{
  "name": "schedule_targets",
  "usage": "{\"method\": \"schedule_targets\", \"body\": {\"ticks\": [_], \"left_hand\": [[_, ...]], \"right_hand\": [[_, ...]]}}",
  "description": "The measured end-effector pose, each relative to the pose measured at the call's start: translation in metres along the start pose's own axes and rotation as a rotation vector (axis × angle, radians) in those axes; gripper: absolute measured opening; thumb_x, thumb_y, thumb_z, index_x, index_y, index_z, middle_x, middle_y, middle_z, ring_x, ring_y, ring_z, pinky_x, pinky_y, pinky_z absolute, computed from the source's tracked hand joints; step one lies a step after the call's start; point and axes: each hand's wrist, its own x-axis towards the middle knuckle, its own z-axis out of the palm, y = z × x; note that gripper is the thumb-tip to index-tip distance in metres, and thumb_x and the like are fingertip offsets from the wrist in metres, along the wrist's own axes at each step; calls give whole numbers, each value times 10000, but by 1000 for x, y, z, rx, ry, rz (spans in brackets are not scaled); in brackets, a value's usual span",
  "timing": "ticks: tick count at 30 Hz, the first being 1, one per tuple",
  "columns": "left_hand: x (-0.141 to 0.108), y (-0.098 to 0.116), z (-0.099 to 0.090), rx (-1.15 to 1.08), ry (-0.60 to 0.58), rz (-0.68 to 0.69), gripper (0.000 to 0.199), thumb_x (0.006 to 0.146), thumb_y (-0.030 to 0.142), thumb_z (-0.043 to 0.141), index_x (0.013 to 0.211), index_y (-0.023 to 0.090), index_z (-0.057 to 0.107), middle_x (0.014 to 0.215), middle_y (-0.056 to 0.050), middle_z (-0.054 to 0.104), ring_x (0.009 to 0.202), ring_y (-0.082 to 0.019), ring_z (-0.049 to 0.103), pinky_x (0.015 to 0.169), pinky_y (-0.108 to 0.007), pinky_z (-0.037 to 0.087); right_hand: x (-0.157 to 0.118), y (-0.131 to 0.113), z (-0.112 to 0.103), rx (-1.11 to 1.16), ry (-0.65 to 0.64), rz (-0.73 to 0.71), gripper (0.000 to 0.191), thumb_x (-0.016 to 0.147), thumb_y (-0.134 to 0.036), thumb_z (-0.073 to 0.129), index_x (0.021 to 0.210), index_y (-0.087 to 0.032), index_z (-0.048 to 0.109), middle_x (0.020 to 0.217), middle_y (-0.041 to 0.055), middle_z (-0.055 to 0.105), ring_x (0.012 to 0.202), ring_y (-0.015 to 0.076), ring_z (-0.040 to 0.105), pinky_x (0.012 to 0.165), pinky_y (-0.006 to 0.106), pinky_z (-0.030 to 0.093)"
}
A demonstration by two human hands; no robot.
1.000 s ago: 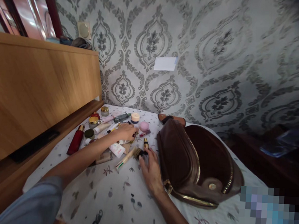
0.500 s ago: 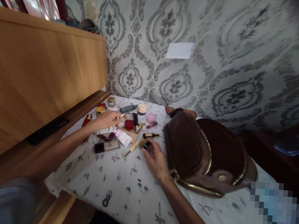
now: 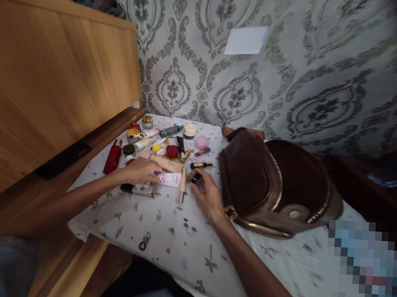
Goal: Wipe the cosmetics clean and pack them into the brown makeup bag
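Observation:
My left hand (image 3: 141, 171) is over the cosmetics, its fingertips at the white and purple tube (image 3: 170, 179); whitish material shows under the palm. Beneath it lies a foundation bottle with a black cap (image 3: 144, 190). Between the thumb and fingers of my right hand (image 3: 206, 191) is a small dark bottle (image 3: 193, 177). A thin beige tube (image 3: 182, 185) lies between the hands. Behind them are a larger beige tube (image 3: 160, 161), a red jar (image 3: 172, 152), a black and gold tube (image 3: 200, 165) and a pink sponge (image 3: 202, 143). A red bottle (image 3: 112, 157) is at the left.
A brown bag (image 3: 270, 184) with gold zippers stands on the patterned cloth (image 3: 166, 236) at the right. The wooden panel (image 3: 62, 64) rises at the left. Gold-lidded jars (image 3: 147, 121) sit at the back left, near the patterned wall (image 3: 175, 84).
My left hand has moved toward me, uncovering a yellow-topped item and several tubes and jars. The white tube and thin beige tube have turned. My right hand still has the dark bottle.

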Motion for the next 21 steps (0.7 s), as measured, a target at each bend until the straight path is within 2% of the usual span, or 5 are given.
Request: {"method": "schedule_targets", "body": {"ticks": [4, 8, 12, 15, 21], "left_hand": [[-6, 6, -1, -38, 125, -47, 279, 954, 327, 525, 1175, 245, 674, 1249, -52, 663, 1154, -233, 612, 940, -319, 461], [-29, -1, -13, -176, 330, -114, 274, 978, 314, 449, 1030, 197, 691, 1047, -53, 702, 979, -206, 642, 873, -312, 476], [-62, -2, -14, -177, 218, -87, 253, 972, 378, 504, 966, 209, 691, 988, -30, 699, 903, -185, 641, 808, -275, 467], [-78, 14, -2, -65, 170, -59, 257, 989, 399, 490, 1017, 227, 679, 1046, -36, 670, 950, -192, 634, 802, -269, 467], [-66, 64, 17, 36, 141, 40, 256, 1014, 314, 435, 1142, 214, 634, 1047, -64, 631, 957, -213, 631, 776, -298, 493]], "right_hand": [[0, -1, 0, 2, 19, 14, 480, 812, -281, 603, 1286, -212, 603, 1223, 119, 653, 998, 270, 638, 879, 437, 537], [1, -3, 0, -1, 34, 43, 490, 799, -330, 628, 1268, -191, 618, 1162, 120, 664, 897, 253, 643, 839, 424, 543], [1, -5, 1, 11, 47, 54, 520, 791, -338, 620, 1282, -166, 598, 1155, 130, 667, 902, 252, 641, 837, 417, 537], [1, -7, 1, 44, 41, 70, 544, 772, -321, 621, 1291, -168, 566, 1134, 120, 676, 886, 240, 643, 825, 404, 533], [0, -10, 0, 100, 59, 99, 536, 747, -331, 645, 1252, -190, 535, 1004, 72, 690, 800, 210, 643, 765, 364, 533]]}}
